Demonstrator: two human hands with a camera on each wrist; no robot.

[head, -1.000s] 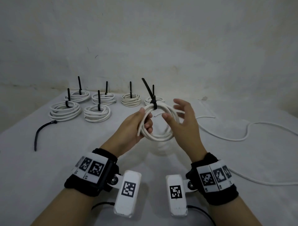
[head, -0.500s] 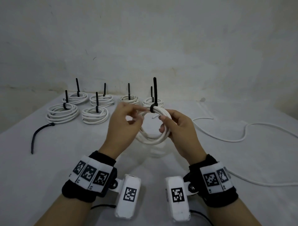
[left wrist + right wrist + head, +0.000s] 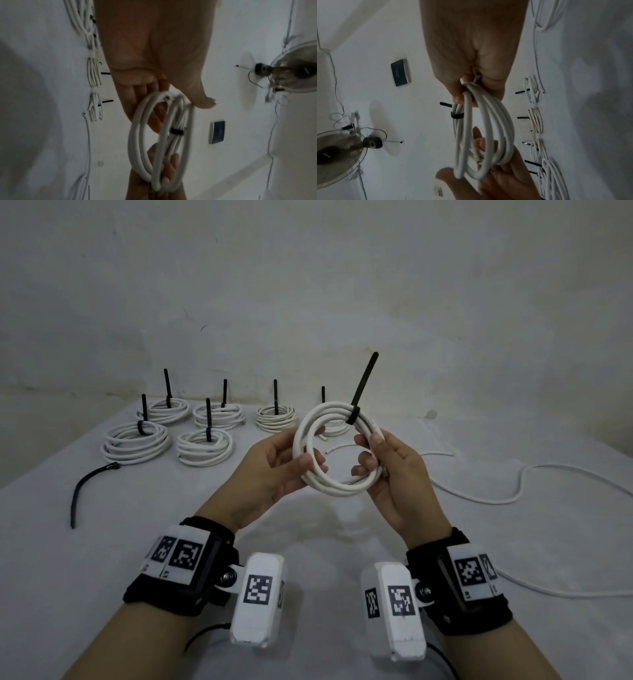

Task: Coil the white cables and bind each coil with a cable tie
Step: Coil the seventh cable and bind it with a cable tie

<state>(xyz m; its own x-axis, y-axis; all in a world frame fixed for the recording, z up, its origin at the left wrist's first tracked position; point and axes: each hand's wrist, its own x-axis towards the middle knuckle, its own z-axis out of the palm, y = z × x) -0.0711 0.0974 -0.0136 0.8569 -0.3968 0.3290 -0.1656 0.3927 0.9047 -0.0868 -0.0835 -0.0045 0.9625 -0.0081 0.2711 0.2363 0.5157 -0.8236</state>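
Behind, six tied coils [image 3: 205, 445] sit on the table [image 3: 102, 542]. Both hands, left [image 3: 270, 470] and right [image 3: 394, 474], grasp a coil [image 3: 337, 451] bound by a tie [image 3: 359, 392]. Next likely setting it down; loose cable [image 3: 513, 498] awaits.

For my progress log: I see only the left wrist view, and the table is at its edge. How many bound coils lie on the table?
Observer: Six bound coils lie there, in two rows at the far left.
Operator: Is there any spare tie?
Observer: Yes, one loose black cable tie lies left of them on the table.
Operator: The tie on the held coil, is its tail cut?
Observer: No, the long tail stands up from the held coil.
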